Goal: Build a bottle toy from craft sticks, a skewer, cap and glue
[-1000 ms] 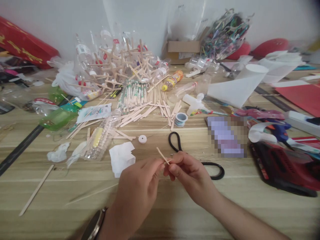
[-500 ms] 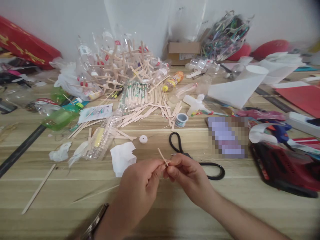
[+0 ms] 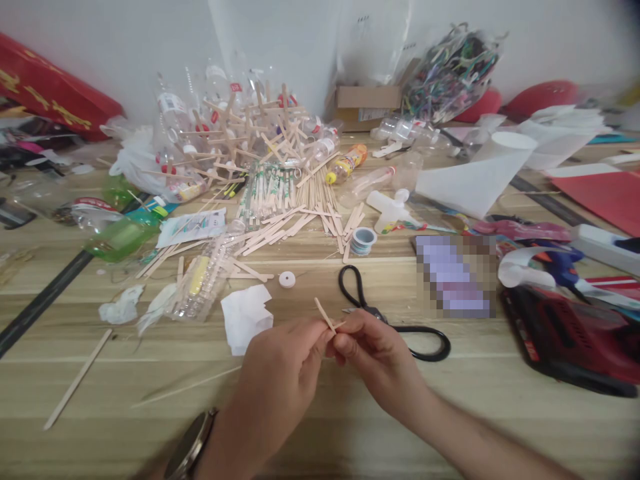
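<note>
While a clear plastic bag (image 3: 467, 57) holds multicoloured strips (image 3: 450, 83) at one o'clock, the left hand (image 3: 283, 367) and right hand (image 3: 387, 353) pinch a short, pale wooden stick (image 3: 325, 315).

One short, pale wooden stick (image 3: 324, 315) is pinched in the fingers of the hands (image 3: 285, 363), tilted, its free end toward eleven o'clock.

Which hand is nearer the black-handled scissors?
Right. The right hand is beside the black-handled scissors, overlapping part of them in this view. The left hand is farther away, to their left, nearer the white paper.
</note>
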Action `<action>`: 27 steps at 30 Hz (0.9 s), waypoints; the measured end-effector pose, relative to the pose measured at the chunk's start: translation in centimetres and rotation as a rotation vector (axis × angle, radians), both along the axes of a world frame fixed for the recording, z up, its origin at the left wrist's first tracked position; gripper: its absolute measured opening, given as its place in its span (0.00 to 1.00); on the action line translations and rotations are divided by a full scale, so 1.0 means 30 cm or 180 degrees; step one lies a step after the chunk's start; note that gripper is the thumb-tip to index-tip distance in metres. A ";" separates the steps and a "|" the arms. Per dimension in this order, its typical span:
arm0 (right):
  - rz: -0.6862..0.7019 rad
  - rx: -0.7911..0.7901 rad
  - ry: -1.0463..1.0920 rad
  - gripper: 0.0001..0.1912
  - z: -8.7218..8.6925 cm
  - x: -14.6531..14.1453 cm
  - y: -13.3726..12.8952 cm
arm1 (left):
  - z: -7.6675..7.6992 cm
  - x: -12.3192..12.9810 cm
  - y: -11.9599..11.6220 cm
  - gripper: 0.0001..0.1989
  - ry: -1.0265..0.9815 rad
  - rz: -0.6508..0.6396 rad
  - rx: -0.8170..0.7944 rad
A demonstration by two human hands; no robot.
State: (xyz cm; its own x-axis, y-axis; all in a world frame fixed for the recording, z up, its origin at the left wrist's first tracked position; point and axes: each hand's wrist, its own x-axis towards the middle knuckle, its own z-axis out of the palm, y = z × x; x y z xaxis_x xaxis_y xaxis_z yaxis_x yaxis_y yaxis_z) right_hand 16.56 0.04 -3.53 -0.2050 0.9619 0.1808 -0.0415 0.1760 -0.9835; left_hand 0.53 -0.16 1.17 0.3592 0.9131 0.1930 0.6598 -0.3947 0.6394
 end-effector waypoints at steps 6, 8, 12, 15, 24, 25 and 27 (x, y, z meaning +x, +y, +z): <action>0.0110 -0.0218 -0.0076 0.16 0.005 -0.006 0.001 | 0.003 -0.014 0.016 0.14 0.0113 -0.0020 -0.0071; 0.0035 -0.0106 -0.0436 0.18 0.012 0.000 0.005 | 0.006 -0.023 0.020 0.13 0.0171 0.0047 -0.0092; -0.0457 0.0385 -0.1275 0.19 0.028 0.030 0.031 | 0.007 -0.046 0.029 0.10 0.0175 0.0150 0.0024; -0.0774 0.0431 -0.1586 0.21 0.035 0.063 0.066 | -0.005 -0.060 0.036 0.11 0.0303 0.0196 0.0252; -0.1580 0.0434 -0.1842 0.11 0.069 0.158 0.155 | -0.047 -0.069 0.036 0.15 0.0955 0.0223 0.0454; -0.1545 0.0345 -0.1917 0.14 0.076 0.175 0.167 | -0.047 -0.068 0.036 0.15 0.0957 0.0230 0.0411; -0.1616 0.0286 -0.2090 0.19 0.088 0.217 0.208 | -0.048 -0.066 0.038 0.15 0.0897 0.0253 0.0356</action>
